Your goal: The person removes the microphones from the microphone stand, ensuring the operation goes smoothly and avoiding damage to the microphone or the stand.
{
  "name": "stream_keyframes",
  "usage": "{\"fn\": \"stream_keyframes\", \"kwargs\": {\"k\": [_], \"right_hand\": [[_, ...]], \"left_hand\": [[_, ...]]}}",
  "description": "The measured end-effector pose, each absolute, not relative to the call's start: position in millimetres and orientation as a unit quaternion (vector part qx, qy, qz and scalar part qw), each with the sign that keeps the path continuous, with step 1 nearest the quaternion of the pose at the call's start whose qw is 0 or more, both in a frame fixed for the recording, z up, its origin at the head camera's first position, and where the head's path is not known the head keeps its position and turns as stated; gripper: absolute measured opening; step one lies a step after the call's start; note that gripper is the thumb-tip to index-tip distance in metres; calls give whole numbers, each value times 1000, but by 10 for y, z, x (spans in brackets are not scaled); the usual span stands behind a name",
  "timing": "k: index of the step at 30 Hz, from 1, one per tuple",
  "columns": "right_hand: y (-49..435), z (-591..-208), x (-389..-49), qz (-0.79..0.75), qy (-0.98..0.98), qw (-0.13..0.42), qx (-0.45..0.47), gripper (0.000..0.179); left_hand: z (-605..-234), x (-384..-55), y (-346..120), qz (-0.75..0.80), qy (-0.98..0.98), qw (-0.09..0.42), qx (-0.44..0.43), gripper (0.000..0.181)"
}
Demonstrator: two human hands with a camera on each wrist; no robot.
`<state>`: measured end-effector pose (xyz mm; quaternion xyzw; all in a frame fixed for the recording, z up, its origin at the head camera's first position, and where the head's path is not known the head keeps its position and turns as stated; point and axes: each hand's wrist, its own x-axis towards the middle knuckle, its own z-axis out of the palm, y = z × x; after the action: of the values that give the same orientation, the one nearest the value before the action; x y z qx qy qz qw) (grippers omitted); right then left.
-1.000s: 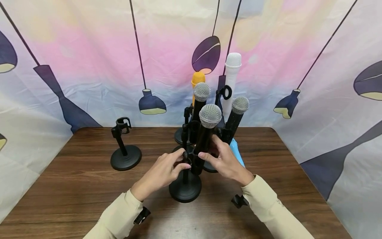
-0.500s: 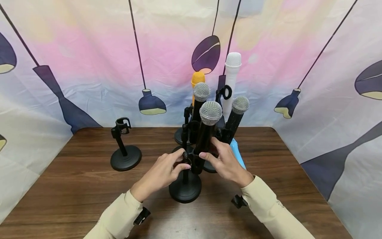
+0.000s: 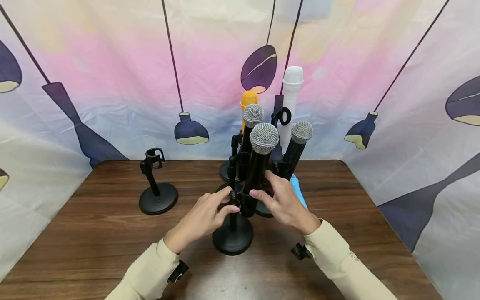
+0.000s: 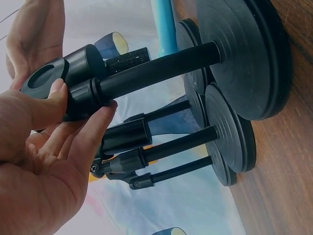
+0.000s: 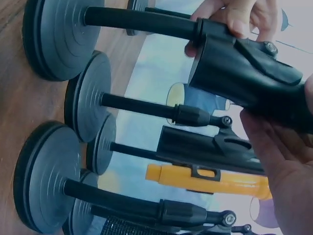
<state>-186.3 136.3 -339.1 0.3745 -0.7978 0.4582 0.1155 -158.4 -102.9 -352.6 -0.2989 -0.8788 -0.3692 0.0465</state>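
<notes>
In the head view, my right hand (image 3: 283,203) grips a black microphone (image 3: 258,168) with a silver mesh head, thumb at the near side. That microphone's lower body sits in the clip of the nearest black desktop stand (image 3: 232,241). My left hand (image 3: 204,214) pinches the stand's neck just below the clip, as the left wrist view shows with thumb and fingers around the collar (image 4: 83,98). The right wrist view shows the bottom of the microphone (image 5: 215,66) poking out past the clip. Part of the clip is hidden by the fingers.
Behind stand two more black microphones (image 3: 253,118) (image 3: 296,146), a yellow microphone (image 3: 249,99) and a white microphone (image 3: 292,91), crowded close on stands. A blue object (image 3: 297,191) lies right of my right hand. A stand with a bare clip (image 3: 158,198) is at the left.
The held microphone has risen slightly in its clip, its mesh head higher in the head view. Both hands stay nearly in place.
</notes>
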Motion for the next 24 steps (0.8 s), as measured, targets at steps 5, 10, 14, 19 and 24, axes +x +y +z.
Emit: {"fn": "stream_keyframes", "kwargs": {"k": [5,10,14,19,24], "right_hand": [[1392,-3403,-1855,501,-786,55,360,58],[1392,-3432,-1886,494,-784,70,370,53],[1385,-3425,-1893,457,-799,109,375,43],[1387,-3411,-1871,449,-807,102,369,44],[1374,-3402,-1872,513,-773,50,371,60]], "left_hand": [[-3532,-1588,-1010,-372,-878,41,-299,17],[-3528,-1589,-1013,-377,-878,35,-294,14],[-3526,-1595,-1021,-378,-878,34,-292,13],[-3528,-1600,-1016,-372,-879,37,-296,14],[-3524,-1604,-1015,-366,-880,42,-300,17]]}}
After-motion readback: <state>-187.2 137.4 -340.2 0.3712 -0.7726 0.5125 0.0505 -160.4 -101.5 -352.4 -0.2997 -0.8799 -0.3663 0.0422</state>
